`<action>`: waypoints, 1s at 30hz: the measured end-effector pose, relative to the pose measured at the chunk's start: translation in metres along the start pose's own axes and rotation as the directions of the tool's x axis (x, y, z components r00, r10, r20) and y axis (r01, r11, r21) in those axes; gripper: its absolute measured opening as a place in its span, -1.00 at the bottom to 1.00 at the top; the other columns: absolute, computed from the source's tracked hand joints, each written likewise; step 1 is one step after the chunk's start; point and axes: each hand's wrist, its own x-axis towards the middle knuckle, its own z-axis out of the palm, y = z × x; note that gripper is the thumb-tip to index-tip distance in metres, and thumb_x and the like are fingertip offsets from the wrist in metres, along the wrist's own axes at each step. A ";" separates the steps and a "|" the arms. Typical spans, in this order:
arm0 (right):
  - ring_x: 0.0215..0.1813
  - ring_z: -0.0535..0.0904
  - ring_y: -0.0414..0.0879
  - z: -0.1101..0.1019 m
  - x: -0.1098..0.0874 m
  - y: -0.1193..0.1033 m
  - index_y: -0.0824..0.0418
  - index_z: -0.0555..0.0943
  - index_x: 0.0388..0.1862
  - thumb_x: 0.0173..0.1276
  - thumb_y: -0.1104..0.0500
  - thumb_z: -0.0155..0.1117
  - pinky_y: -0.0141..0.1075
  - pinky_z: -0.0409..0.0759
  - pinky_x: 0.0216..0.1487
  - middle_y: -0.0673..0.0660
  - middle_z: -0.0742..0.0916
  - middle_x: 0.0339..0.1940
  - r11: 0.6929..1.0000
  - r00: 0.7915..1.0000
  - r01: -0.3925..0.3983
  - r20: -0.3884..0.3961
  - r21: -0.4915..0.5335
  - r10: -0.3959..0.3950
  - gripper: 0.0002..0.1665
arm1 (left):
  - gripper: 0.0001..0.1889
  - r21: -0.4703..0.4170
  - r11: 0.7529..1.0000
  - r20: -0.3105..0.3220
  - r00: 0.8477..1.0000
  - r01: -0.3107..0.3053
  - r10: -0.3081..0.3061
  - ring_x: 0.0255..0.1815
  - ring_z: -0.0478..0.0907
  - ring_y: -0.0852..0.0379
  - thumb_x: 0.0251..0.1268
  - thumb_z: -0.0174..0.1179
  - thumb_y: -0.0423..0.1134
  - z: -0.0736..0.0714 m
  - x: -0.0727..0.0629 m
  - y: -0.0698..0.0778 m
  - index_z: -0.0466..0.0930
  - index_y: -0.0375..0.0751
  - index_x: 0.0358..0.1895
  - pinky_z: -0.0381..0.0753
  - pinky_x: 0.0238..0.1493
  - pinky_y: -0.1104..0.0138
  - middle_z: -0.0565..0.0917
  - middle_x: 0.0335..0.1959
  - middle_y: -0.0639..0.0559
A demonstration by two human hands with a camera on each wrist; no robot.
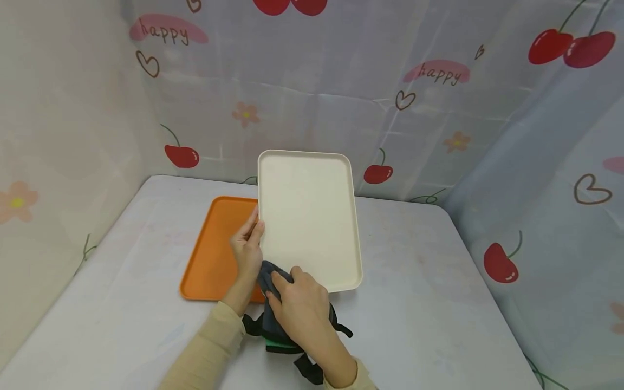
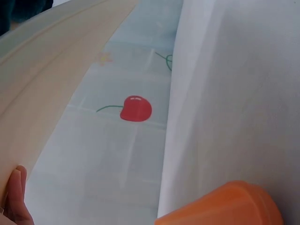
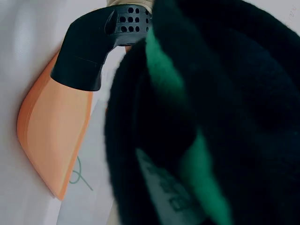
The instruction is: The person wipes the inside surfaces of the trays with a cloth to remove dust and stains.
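Observation:
My left hand [image 1: 248, 254] grips the left edge of a cream rectangular tray [image 1: 309, 216], which stands tilted up with its flat inner face toward me. In front of the tray's lower left corner, my right hand [image 1: 304, 306] holds a dark grey cloth item [image 1: 272, 319], fingers bent over it. A black edge and black strap-like pieces show around the item. Close up in the right wrist view, its black fabric [image 3: 243, 103] has a green lining and a printed label; the right hand is hidden there. Left fingertips [image 2: 16, 187] touch the tray's edge in the left wrist view.
An orange tray [image 1: 214, 254] lies flat on the white-covered table [image 1: 414, 281], partly behind the left hand and the cream tray. Cherry-printed cloth [image 1: 317, 103] hangs behind the table and at its sides. A black perforated fitting [image 3: 84, 51] is near the sleeve.

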 end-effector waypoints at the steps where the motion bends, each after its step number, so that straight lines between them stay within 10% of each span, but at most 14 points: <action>1: -0.62 0.36 -0.21 -0.001 0.000 0.000 -0.06 0.77 -0.09 0.13 -0.11 0.49 -0.47 0.12 -0.72 0.02 0.60 -0.48 1.000 1.000 0.010 0.013 0.002 -0.011 -0.64 | -0.60 -0.011 1.000 -0.003 1.000 0.001 -0.001 -0.25 0.63 0.34 0.40 0.10 -0.42 0.000 0.000 0.000 0.44 -0.45 0.27 0.62 -0.17 0.55 0.75 -0.08 0.13; 11: -0.58 0.43 -0.22 -0.006 -0.006 0.003 -0.10 0.78 -0.16 0.11 -0.11 0.50 -0.49 0.14 -0.69 -0.03 0.59 -0.51 0.999 0.997 0.049 0.055 0.001 -0.049 -0.69 | -0.60 -0.046 0.998 -0.024 0.999 0.045 -0.046 -0.14 0.67 0.26 0.41 0.10 -0.41 -0.001 0.001 0.002 0.45 -0.38 0.28 0.67 -0.13 0.47 0.75 -0.10 0.15; 30: -0.56 0.39 -0.23 -0.004 -0.017 0.017 -0.10 0.78 -0.10 0.14 -0.11 0.48 -0.47 0.22 -0.67 -0.02 0.64 -0.43 0.989 0.991 -0.130 0.051 0.063 0.127 -0.67 | -0.59 -0.040 0.997 -0.045 0.997 0.058 -0.060 0.15 0.59 0.27 0.42 0.08 -0.40 0.000 0.001 0.004 0.41 -0.40 0.30 0.61 0.04 0.48 0.48 0.30 -0.19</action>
